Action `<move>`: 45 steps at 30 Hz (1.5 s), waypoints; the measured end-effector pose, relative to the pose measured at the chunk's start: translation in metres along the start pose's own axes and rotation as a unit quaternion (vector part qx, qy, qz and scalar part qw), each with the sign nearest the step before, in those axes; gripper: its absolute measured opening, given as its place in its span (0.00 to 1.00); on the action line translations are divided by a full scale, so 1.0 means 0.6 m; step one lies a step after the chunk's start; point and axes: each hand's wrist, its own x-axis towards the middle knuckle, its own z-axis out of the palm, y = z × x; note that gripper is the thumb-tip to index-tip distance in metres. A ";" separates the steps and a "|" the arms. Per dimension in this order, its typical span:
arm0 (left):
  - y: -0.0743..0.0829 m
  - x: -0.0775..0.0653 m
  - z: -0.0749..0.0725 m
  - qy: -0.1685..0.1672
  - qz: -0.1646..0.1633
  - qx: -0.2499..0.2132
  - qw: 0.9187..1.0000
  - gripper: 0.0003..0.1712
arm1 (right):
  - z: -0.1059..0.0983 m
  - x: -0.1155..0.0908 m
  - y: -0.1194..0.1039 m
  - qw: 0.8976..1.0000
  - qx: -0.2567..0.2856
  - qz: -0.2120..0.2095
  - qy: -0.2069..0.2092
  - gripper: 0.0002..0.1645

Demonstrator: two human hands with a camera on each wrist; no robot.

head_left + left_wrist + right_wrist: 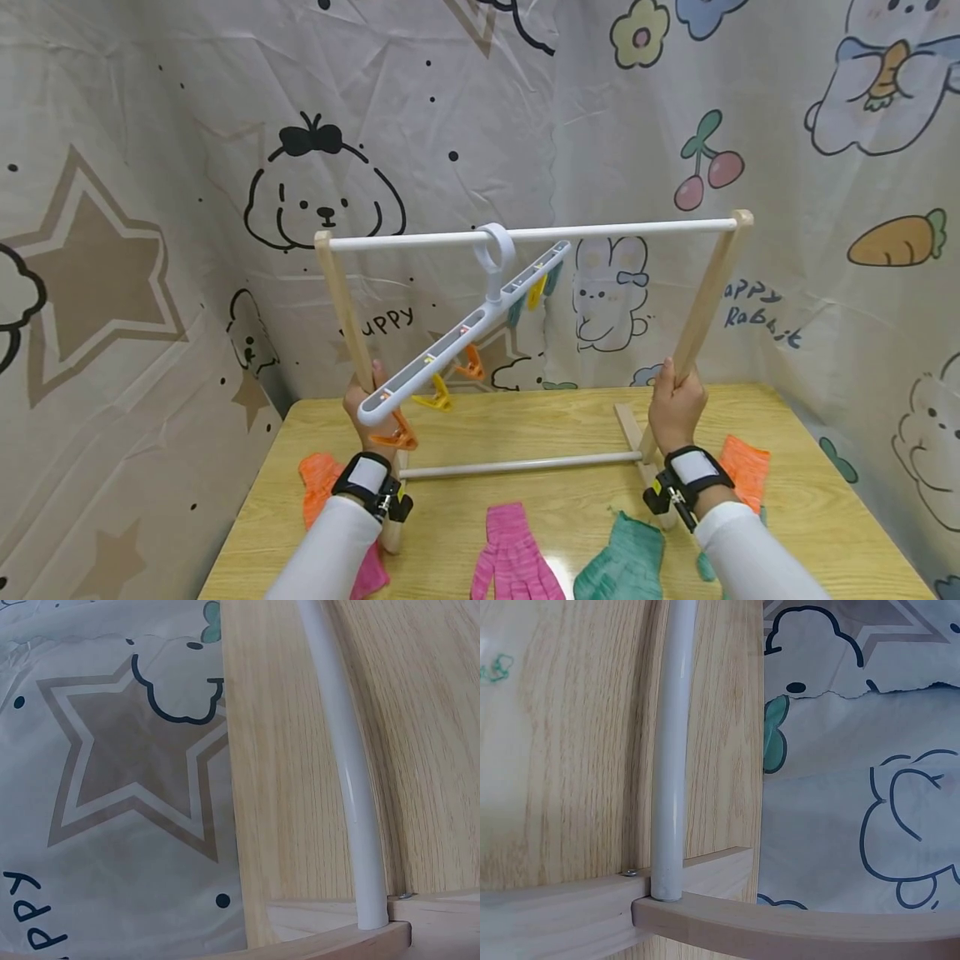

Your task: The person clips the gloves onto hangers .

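A small wooden rack with a white top bar (615,229) stands on the table. My left hand (375,439) grips its left post (342,296), partly hidden behind a clip hanger's near end. Around the lower part of the right post (708,292) my right hand (675,412) is wrapped. The white hanger (431,364) hangs by its ring from the top bar, slanting toward me on the left. Orange (471,364), yellow (437,396) and teal clips dangle below it. Both wrist views show the white lower bar (352,780) (673,765) joined to the wooden frame; neither shows the hands.
On the wooden table (465,508) lie a pink glove (513,550) and a green glove (622,558) in front of the rack. Orange fabric pieces (318,483) (745,467) lie beside both forearms, with more pink at left. A printed cloth (450,108) surrounds the table's back and sides.
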 end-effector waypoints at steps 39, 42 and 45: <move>0.012 -0.007 -0.007 -0.015 0.023 0.032 0.999 0.21 | -0.015 -0.016 -0.012 1.000 0.015 0.013 0.013 0.19; 0.008 -0.005 -0.008 -0.014 0.038 0.044 0.998 0.22 | -0.014 -0.017 -0.011 1.000 0.016 0.015 0.016 0.18; 0.009 -0.003 -0.007 -0.014 0.037 0.043 0.998 0.22 | -0.012 -0.016 -0.018 0.999 0.020 0.016 0.025 0.17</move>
